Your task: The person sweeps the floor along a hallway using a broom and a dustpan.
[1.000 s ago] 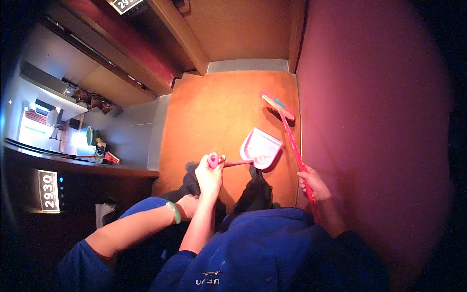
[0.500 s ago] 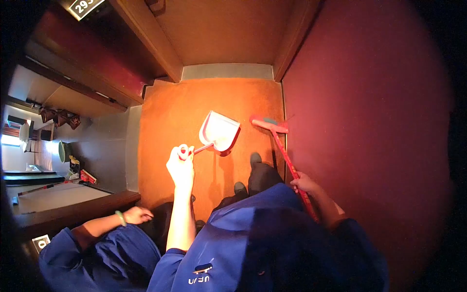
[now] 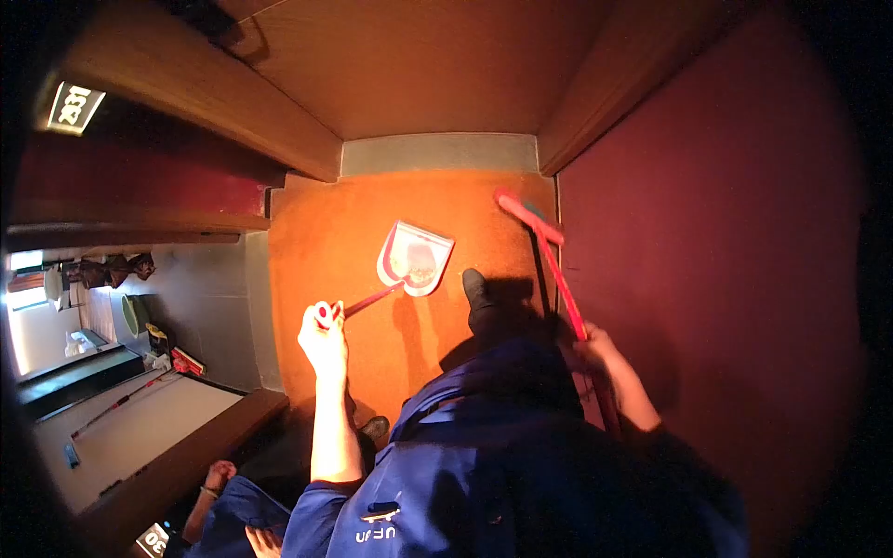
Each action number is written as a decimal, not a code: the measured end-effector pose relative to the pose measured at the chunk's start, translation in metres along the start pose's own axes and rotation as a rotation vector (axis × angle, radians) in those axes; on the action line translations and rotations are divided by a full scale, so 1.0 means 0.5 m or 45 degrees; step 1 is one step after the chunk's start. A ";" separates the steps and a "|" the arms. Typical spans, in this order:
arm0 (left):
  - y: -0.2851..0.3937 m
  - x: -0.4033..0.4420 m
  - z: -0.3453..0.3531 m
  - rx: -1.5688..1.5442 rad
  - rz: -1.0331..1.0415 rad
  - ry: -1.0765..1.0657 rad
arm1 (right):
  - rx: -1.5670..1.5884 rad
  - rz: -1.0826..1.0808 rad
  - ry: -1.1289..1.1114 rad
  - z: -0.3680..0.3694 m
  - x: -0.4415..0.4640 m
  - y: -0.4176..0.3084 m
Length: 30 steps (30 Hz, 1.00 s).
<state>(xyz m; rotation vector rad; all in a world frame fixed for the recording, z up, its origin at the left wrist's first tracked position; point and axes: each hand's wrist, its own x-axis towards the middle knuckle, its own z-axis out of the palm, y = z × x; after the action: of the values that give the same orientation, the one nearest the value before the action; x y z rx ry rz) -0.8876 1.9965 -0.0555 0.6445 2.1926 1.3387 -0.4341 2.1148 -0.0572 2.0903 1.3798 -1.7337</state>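
Observation:
My left hand (image 3: 324,353) is closed around the end of a long-handled dustpan (image 3: 388,247). Its white and pink pan is low over the orange floor, at the middle of the head view, with small specks and a shadow inside; whether it touches the floor I cannot tell. On the right, my right hand (image 3: 603,352) grips the red handle of a broom (image 3: 561,279). The broom's red head (image 3: 530,217) lies near the base of the dark red wall, to the right of the dustpan. My dark shoe (image 3: 476,288) is between the two tools.
An orange floor (image 3: 316,232) ends at a grey threshold (image 3: 437,153) before a brown door. The dark red wall (image 3: 707,232) bounds the right side. Through the left opening are a green basin (image 3: 135,314) and another long-handled tool (image 3: 121,402). Another person's hand (image 3: 219,474) is at lower left.
The view has shifted. My left hand and the dustpan handle now sit further left. The broom head has turned more diagonally, and the other person has dropped toward the lower left.

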 end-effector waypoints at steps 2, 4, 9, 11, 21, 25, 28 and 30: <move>0.017 0.033 0.021 0.074 -0.038 -0.031 | 0.197 0.229 -0.125 0.002 0.068 -0.077; 0.038 0.076 0.050 0.172 -0.056 -0.069 | 0.577 0.085 -0.243 0.035 0.064 -0.134; -0.017 0.139 0.113 0.199 -0.011 -0.157 | -0.419 0.183 -0.393 0.143 0.061 -0.228; -0.006 0.147 0.137 0.300 -0.015 -0.156 | -0.505 0.078 -0.439 0.130 0.046 -0.227; -0.021 0.183 0.154 0.265 0.028 -0.221 | -0.343 0.142 -0.102 0.088 0.174 -0.268; 0.012 0.180 0.159 0.276 0.042 -0.255 | -0.535 0.029 -0.234 0.131 0.104 -0.276; -0.002 0.180 0.163 0.258 0.037 -0.199 | -0.674 -0.380 -0.128 0.124 0.057 -0.279; -0.008 0.179 0.161 0.276 0.029 -0.196 | -0.776 -0.181 -0.104 0.081 0.064 -0.360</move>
<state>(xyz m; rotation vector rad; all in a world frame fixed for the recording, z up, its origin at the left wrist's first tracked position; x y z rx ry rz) -0.9071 2.1043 -0.1057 0.8259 2.2268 1.0326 -0.5870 2.2148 -0.0168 1.6041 1.7795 -1.1988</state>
